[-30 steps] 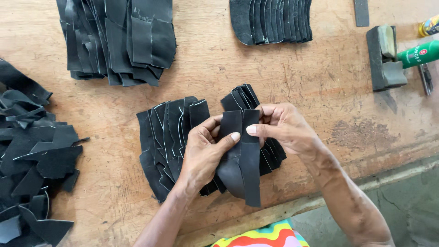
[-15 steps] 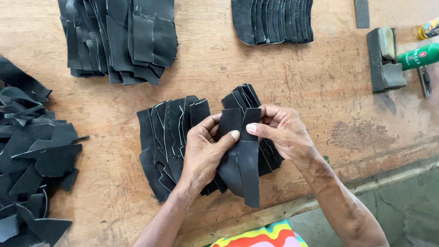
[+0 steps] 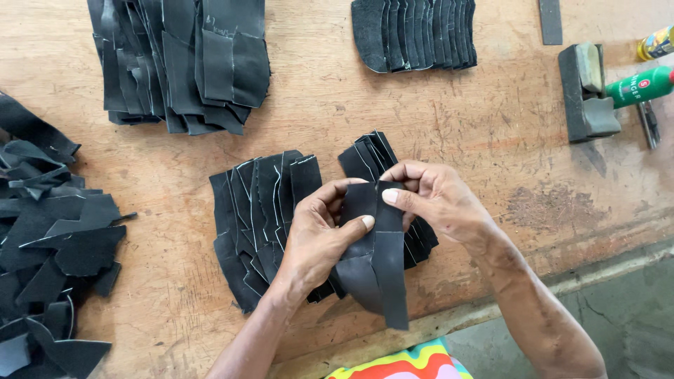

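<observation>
Black leather, cut small, all over a worn wooden bench (image 3: pixel 491 140) in the head view. Pinched upright above the near edge: two overlapping leather strips (image 3: pixel 382 274), long and narrow, lower ends hanging free toward a bright striped cloth (image 3: pixel 407 365). Clamped on the left strip by the left hand (image 3: pixel 316 235), thumb flat across the face, fingers curled behind. Clasped at the top of the right strip by the right hand (image 3: pixel 435 200), thumb pressed beside the seam line, other fingers closed round the back. Directly underneath, lying on the wood: a fanned stack of chalk-marked pieces (image 3: pixel 260 210), and a smaller fanned stack (image 3: pixel 368 151) just behind the right-hand fingers. Farther off, well apart from the hands: a big heaped pile of cut panels (image 3: pixel 189 63) at top left, a neat row of curved pieces (image 3: pixel 421 31) at top centre, a loose scrap heap (image 3: pixel 49 245) on the left edge. At far right, untouched: a grey block (image 3: pixel 586 91), a green bottle (image 3: pixel 642 84), a flat metal bar (image 3: pixel 551 21). Judged as mid-step: matching and pressing two edges together. Called for next, by that reading: even thumb pressure down the overlap, edges kept aligned, no slipping.
</observation>
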